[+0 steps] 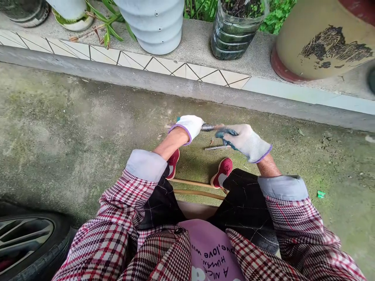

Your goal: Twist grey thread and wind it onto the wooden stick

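Note:
My left hand, in a white knit glove with a purple cuff, is closed around a wooden stick. Grey wire is wound in a tight coil on the stick, between my two hands. Its brownish wooden part runs right towards my right hand. That hand wears a white glove with dark blue-green coated fingers, curled shut. A thin metal rod juts left from beneath those fingers, below the stick. The fingers partly hide how the rod, wire and stick meet there.
Ahead runs a low concrete ledge bearing a white ribbed pot, a cut plastic bottle with soil and a large tan pot. A car wheel stands at lower left. A green scrap lies at right.

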### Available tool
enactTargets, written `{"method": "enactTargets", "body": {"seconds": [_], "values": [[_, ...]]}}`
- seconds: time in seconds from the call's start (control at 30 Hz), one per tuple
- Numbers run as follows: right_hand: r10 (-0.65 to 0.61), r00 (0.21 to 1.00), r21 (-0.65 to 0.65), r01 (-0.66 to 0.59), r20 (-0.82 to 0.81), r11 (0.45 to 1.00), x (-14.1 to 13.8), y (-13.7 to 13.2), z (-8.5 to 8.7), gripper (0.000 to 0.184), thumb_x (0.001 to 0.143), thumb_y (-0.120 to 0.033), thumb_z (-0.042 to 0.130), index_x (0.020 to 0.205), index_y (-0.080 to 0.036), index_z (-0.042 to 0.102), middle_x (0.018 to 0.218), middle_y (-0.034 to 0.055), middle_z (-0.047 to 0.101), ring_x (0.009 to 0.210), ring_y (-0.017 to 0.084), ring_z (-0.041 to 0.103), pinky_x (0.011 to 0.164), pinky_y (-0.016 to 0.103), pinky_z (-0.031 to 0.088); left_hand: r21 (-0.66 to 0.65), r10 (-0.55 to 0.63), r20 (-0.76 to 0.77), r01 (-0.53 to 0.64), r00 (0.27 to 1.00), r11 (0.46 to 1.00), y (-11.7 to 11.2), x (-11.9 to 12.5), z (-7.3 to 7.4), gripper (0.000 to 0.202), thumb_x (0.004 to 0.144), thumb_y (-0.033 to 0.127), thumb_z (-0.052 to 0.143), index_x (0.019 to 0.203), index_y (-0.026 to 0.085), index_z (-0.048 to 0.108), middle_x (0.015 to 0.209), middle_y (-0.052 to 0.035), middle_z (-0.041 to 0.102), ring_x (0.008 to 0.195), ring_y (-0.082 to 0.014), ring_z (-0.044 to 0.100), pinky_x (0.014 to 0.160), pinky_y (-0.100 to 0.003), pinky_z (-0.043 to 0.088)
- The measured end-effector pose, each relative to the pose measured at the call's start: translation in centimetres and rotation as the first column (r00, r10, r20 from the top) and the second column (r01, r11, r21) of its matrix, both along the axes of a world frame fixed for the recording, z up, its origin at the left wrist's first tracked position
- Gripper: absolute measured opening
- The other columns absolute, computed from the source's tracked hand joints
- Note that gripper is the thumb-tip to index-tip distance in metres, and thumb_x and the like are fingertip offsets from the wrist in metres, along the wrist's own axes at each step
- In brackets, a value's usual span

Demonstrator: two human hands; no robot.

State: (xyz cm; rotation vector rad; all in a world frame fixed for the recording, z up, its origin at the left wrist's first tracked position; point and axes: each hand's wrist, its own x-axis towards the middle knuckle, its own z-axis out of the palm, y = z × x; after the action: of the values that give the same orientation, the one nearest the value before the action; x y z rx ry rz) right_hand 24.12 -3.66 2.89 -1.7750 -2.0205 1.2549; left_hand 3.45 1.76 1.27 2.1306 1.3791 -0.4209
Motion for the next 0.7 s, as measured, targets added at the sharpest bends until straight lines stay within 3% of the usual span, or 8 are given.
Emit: {"method": "enactTargets", "body": {"seconds": [0.1,0.27,0.5,0.6,0.7], "values": [[-0.072,0.997,0.063,0.071,0.006,0.995,1.4,0.7,-0.3,0.024,0.088,-0.030,0.057,0.090,-0.020,0.079,0.074,0.0045,0.072,0.069,0.019,0.062,0.065,0.031,0.049,0.010,-0.111,-0.108,0.113,0.988,0.994,-0.9,0.6,0.4,0.032,0.091,0.017,0.055,0.109,0.010,0.080,0.104,-0.0204,0.079,0.105,-0.0304,0.075,0.093,-0.036,0.053],[-0.185,0.982,-0.007,0.185,-0.038,0.983,2.3,2.1,-2.0,0.025,0.085,-0.029,0.058,0.092,-0.020,0.080,0.075,0.0043,0.073,0.067,0.018,0.063,0.063,0.029,0.049,-0.076,-0.295,-0.032,0.292,0.955,0.953,-1.9,1.3,1.3,0.034,0.092,0.020,0.054,0.113,0.018,0.081,0.104,-0.0144,0.080,0.102,-0.0264,0.076,0.088,-0.032,0.054],[-0.214,0.973,-0.012,0.214,-0.083,0.977,2.1,3.1,-4.4,0.029,0.081,-0.039,0.062,0.085,-0.018,0.081,0.072,0.0015,0.071,0.061,0.014,0.057,0.053,0.025,0.043,-0.008,-0.187,0.051,0.188,0.981,0.982,-0.6,-0.5,0.9,0.029,0.088,0.026,0.061,0.110,0.026,0.081,0.096,-0.0067,0.080,0.095,-0.0223,0.074,0.079,-0.028,0.049],[-0.267,0.949,-0.111,0.251,-0.166,0.962,1.4,3.0,-4.4,0.033,0.078,-0.048,0.070,0.086,-0.017,0.080,0.064,-0.0011,0.064,0.051,0.011,0.048,0.044,0.022,0.035,-0.010,-0.132,0.110,0.134,0.985,0.991,-0.1,-1.1,0.6,0.026,0.087,0.027,0.062,0.103,0.024,0.081,0.090,-0.0056,0.077,0.085,-0.0198,0.070,0.073,-0.029,0.044],[-0.301,0.911,-0.211,0.247,-0.281,0.946,0.3,2.5,-3.8,0.034,0.072,-0.049,0.076,0.081,-0.016,0.075,0.060,0.0006,0.063,0.045,0.009,0.045,0.040,0.023,0.035,-0.054,-0.073,0.218,0.086,0.973,0.995,0.4,-1.2,0.7,0.023,0.086,0.028,0.062,0.099,0.019,0.080,0.083,-0.0052,0.074,0.073,-0.0167,0.062,0.067,-0.030,0.038]]}}
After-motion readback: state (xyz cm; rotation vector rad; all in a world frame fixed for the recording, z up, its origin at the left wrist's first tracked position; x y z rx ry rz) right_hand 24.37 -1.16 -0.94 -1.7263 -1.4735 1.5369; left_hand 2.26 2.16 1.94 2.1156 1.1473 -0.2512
